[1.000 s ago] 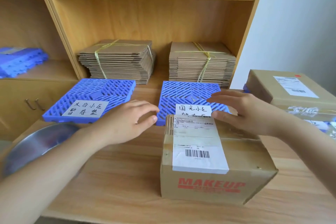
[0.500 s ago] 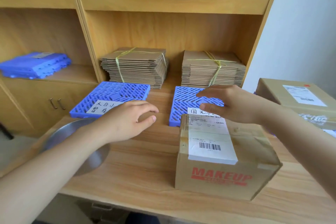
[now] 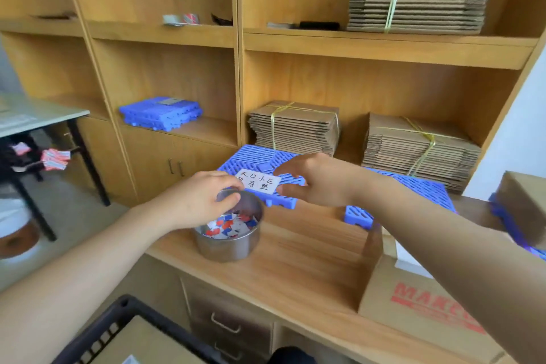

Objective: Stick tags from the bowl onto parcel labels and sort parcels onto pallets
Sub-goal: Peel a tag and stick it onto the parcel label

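Packing room: bundled flat cartons (image 3: pixel 295 127), pallets (image 3: pixel 260 162)

Hidden behind arm and fingers
The right forearm (image 3: pixel 443 233) covers most of the label (image 3: pixel 409 260) on the parcel (image 3: pixel 381 289) at lower right, and the end of its red print. Whether the left hand (image 3: pixel 201 201) pinches a tag inside the bowl (image 3: pixel 227 245) cannot be told.
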